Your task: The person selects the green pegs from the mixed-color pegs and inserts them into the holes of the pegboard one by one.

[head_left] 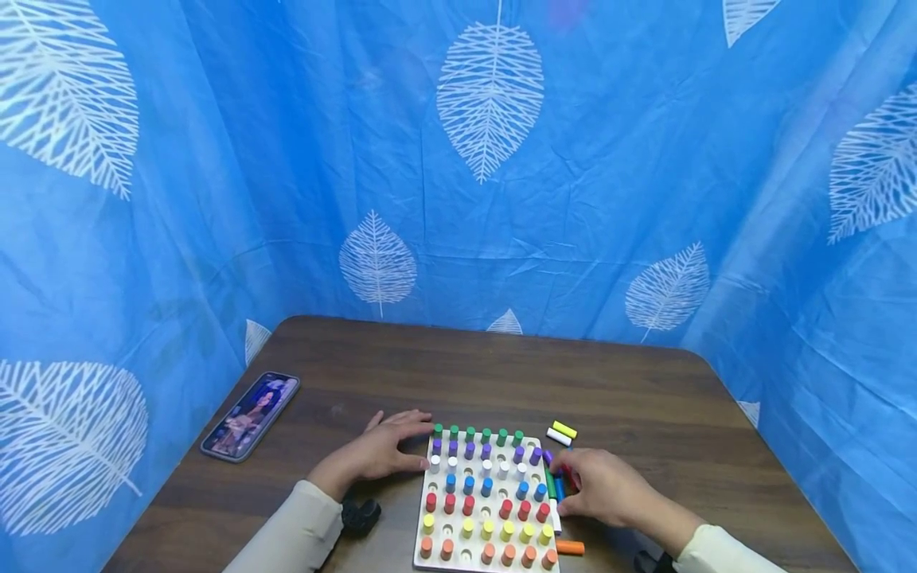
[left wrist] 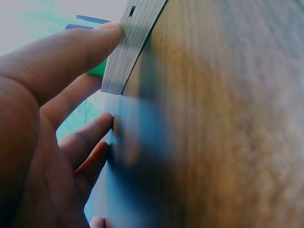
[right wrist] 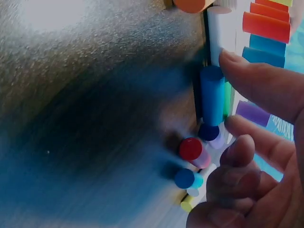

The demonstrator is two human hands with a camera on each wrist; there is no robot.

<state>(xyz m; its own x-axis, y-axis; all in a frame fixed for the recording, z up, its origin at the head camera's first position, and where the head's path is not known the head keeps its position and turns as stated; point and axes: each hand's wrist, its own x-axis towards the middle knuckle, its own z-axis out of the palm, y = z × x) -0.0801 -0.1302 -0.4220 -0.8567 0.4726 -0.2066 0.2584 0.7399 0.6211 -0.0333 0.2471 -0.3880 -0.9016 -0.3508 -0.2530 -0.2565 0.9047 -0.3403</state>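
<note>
A pale wooden pegboard [head_left: 458, 563] carries rows of coloured pegs: green, purple, white, blue, red, yellow and orange, with a few bare holes. My left hand [head_left: 376, 450] rests at its left edge. In the left wrist view the thumb [left wrist: 102, 38] touches the board's side, and the other fingers reach around the far corner. Along the right edge my right hand [head_left: 605, 485] hovers low over loose pegs. Its thumb and index fingertip stand apart, near the ends of a blue peg [right wrist: 212, 97] and a green peg [right wrist: 227, 99]. Its other fingers are bent, with nothing showing in them.
Loose yellow [head_left: 564, 430] and white [head_left: 559, 437] pegs lie beyond the right hand. An orange peg [head_left: 571, 547] lies by the board's near right corner. A smartphone [head_left: 251, 417] with a lit screen lies on the brown table [head_left: 458, 358] at left. Blue leaf-patterned cloth [head_left: 458, 223] surrounds the table.
</note>
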